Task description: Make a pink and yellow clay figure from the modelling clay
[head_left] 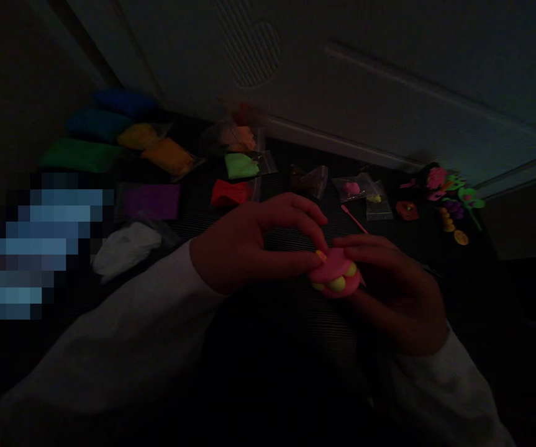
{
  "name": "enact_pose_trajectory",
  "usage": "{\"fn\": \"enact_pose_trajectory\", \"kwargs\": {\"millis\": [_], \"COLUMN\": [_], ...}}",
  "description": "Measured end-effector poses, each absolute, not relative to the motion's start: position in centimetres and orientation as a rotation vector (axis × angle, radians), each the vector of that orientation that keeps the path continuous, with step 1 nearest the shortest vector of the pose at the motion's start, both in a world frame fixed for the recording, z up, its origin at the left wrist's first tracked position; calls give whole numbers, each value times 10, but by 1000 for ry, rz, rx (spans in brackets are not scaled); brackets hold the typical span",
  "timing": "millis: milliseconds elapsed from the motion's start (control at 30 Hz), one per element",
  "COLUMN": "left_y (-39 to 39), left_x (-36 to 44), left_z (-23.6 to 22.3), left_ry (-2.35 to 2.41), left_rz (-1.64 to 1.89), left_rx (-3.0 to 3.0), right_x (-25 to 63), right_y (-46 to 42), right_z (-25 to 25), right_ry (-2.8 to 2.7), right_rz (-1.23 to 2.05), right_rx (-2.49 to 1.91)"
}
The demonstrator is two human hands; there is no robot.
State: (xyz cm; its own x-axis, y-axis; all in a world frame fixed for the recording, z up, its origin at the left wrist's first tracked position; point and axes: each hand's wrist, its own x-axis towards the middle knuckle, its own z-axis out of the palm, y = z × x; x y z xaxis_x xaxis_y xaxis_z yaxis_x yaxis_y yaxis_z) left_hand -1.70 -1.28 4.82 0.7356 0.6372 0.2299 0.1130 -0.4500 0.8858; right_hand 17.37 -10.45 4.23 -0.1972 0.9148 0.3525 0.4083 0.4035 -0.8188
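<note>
Between my hands is a pink clay macaron (331,268), two round pink layers with yellow-green balls between them. My right hand (395,295) grips it from the right, fingers on top and thumb beneath. My left hand (268,239) pinches a small orange-yellow clay piece (320,256) at the upper left of the macaron's top. The piece touches the pink surface; whether it is stuck there I cannot tell. Just beyond the macaron lies a thin pink clay tool (354,219) on the dark table.
Clay packs lie along the back and left: green (81,155), purple (152,201), white (127,248), red (231,194) and others. Small bags with pink clay (351,188) and yellow clay (374,198) sit beyond my hands. Finished clay flowers (470,197) lie at the right. A pale panel (389,118) rises behind.
</note>
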Motion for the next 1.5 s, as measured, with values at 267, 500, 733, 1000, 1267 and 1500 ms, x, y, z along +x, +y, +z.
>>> {"fn": "enact_pose_trajectory", "kwargs": {"millis": [267, 500, 733, 1000, 1267, 1500], "left_y": [-12, -12, -13, -10, -10, -11], "left_x": [-18, -16, -17, -19, -19, -15], "left_z": [49, 50, 49, 49, 52, 50], "left_ry": [521, 484, 479, 569, 650, 693], "left_rz": [659, 621, 615, 682, 634, 629], "left_rx": [1957, 1938, 1925, 1924, 1899, 1954], "right_x": [174, 175, 175, 174, 175, 174], "right_y": [-105, -105, -106, -106, -106, -104], "right_z": [44, 44, 44, 43, 44, 42], "right_ry": [-1775, -1773, -1762, -1737, -1825, -1969], "right_rz": [783, 823, 827, 781, 714, 537], "right_rx": [-1151, -1126, -1137, -1130, -1159, -1191]}}
